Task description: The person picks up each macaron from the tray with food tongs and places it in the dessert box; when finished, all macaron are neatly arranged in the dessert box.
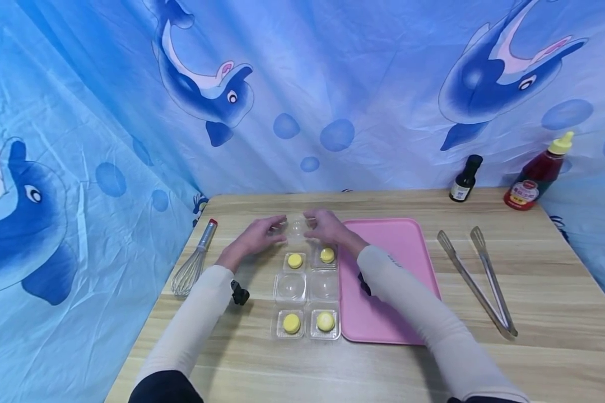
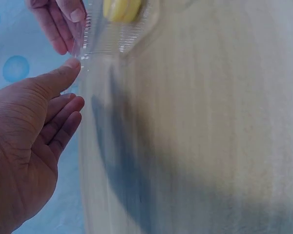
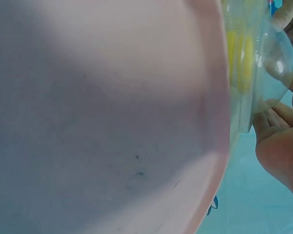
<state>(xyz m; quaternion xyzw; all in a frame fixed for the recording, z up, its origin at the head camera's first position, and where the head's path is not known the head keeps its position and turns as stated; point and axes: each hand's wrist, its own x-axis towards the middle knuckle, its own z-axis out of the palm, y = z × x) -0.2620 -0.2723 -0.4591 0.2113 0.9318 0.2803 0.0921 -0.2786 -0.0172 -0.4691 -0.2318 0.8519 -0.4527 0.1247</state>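
Between the two hands at the back of the table is a clear domed lid (image 1: 297, 228). My left hand (image 1: 257, 236) is at its left side; in the left wrist view the left thumb touches a clear plastic corner (image 2: 83, 56), with the other fingers loosely bent. My right hand (image 1: 329, 228) holds the lid's right side between thumb and fingers; the dome (image 3: 278, 63) also shows in the right wrist view. Nearer stand clear containers with yellow round cakes (image 1: 294, 261), (image 1: 327, 255), (image 1: 291, 323), (image 1: 325, 321), and two domed lids (image 1: 291, 286), (image 1: 324, 285) lie between the rows.
A pink tray (image 1: 383, 313) lies right of the containers, under the right forearm. Metal tongs (image 1: 479, 280) lie farther right, with a dark bottle (image 1: 465, 179) and a red sauce bottle (image 1: 534, 179) behind. A whisk (image 1: 195, 260) rests near the left edge.
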